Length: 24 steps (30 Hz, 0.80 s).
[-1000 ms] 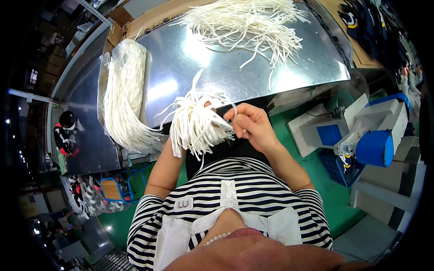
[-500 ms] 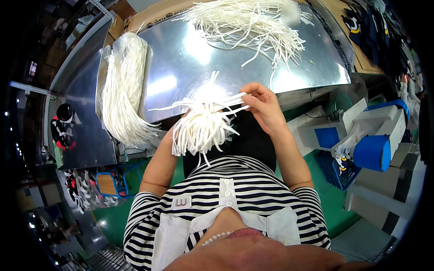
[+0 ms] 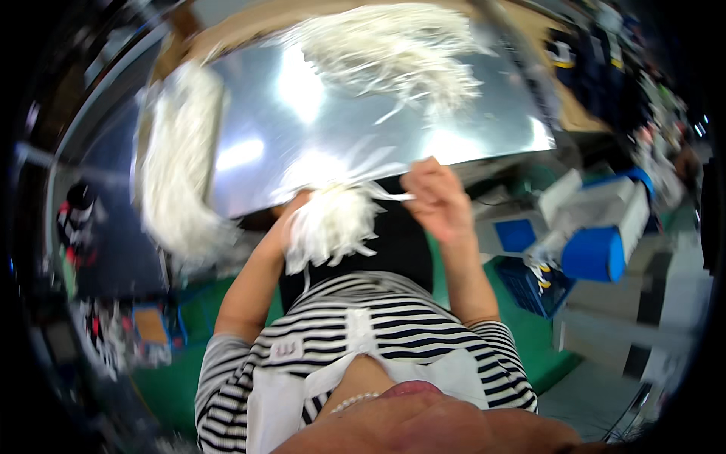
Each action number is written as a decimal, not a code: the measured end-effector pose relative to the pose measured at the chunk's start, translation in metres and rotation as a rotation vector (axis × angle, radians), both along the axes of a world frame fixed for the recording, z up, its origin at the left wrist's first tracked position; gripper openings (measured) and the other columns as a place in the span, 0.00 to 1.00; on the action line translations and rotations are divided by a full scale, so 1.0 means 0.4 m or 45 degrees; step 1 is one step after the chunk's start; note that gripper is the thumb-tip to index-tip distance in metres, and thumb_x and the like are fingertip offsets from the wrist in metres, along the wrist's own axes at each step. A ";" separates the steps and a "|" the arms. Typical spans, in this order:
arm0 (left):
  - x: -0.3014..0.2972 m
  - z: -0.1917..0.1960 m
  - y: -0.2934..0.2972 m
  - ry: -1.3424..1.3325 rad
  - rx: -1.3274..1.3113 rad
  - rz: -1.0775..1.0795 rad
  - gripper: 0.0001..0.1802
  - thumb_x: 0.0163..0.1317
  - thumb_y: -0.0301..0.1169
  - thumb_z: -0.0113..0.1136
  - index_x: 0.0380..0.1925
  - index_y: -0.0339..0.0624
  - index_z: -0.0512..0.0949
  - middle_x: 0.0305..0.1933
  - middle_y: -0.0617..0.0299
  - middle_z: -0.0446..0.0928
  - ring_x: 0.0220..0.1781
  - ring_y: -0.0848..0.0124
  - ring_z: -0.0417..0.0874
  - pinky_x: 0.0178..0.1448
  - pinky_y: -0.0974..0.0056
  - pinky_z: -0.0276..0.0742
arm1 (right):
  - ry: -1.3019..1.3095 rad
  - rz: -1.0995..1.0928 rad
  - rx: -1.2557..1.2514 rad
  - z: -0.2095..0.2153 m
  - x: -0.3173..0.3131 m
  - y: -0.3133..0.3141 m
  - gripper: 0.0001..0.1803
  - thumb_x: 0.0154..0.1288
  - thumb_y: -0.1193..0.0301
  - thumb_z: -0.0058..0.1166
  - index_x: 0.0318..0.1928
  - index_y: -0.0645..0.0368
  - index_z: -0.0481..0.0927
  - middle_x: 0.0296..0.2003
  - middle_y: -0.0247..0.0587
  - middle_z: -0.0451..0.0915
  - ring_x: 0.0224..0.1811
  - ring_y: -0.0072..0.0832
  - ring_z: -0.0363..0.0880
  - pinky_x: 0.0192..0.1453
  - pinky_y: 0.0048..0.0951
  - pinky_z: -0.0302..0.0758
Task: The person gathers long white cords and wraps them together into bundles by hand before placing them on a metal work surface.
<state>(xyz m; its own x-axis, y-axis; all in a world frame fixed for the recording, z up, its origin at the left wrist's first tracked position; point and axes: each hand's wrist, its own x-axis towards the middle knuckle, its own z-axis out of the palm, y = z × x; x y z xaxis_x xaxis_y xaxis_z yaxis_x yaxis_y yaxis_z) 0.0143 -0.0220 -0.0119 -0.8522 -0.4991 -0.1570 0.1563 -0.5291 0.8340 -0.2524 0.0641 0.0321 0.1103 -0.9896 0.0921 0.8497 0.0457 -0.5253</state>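
A loose bunch of white cords (image 3: 336, 223) fans out in front of me at the table's near edge, blurred by motion. My left hand (image 3: 296, 206) grips it from behind and the left side; the cords hide most of its fingers. To the right, my right hand (image 3: 439, 200) is closed, with the tips of a few strands reaching from the bunch to its fingers. These strands run almost level between the bunch and the fingertips.
On the metal table (image 3: 257, 113) lie a long bundle of white cords (image 3: 181, 159) at the left and a spread pile of white cords (image 3: 401, 53) at the back. Right of me are a blue-and-white container (image 3: 594, 253) and a dark blue crate (image 3: 533, 286).
The whole view has shifted and blurred. My right hand has moved slightly down relative to the table edge, its fingers more curled, still holding strands. The bunch stays with my left hand.
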 end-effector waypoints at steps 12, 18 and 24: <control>-0.047 -0.046 0.001 -0.070 0.163 0.238 0.19 0.67 0.40 0.53 0.51 0.39 0.73 0.42 0.58 0.79 0.42 0.66 0.80 0.50 0.61 0.77 | 0.936 -0.335 -0.125 -0.029 0.084 -0.068 0.08 0.67 0.69 0.54 0.41 0.61 0.75 0.31 0.31 0.77 0.28 0.14 0.72 0.28 0.16 0.67; -0.045 -0.017 -0.004 0.137 0.188 0.346 0.18 0.66 0.41 0.54 0.50 0.41 0.73 0.38 0.60 0.79 0.38 0.68 0.80 0.46 0.62 0.77 | 0.393 -0.359 0.137 -0.017 0.054 -0.032 0.07 0.71 0.70 0.49 0.45 0.57 0.73 0.29 0.29 0.74 0.25 0.11 0.67 0.25 0.14 0.61; -0.065 0.048 -0.004 0.229 0.218 0.382 0.18 0.64 0.41 0.57 0.48 0.42 0.73 0.35 0.62 0.78 0.34 0.71 0.79 0.42 0.63 0.77 | 1.345 -0.495 -0.377 0.063 0.098 0.052 0.28 0.61 0.73 0.58 0.61 0.57 0.65 0.45 0.35 0.73 0.44 0.22 0.72 0.42 0.25 0.75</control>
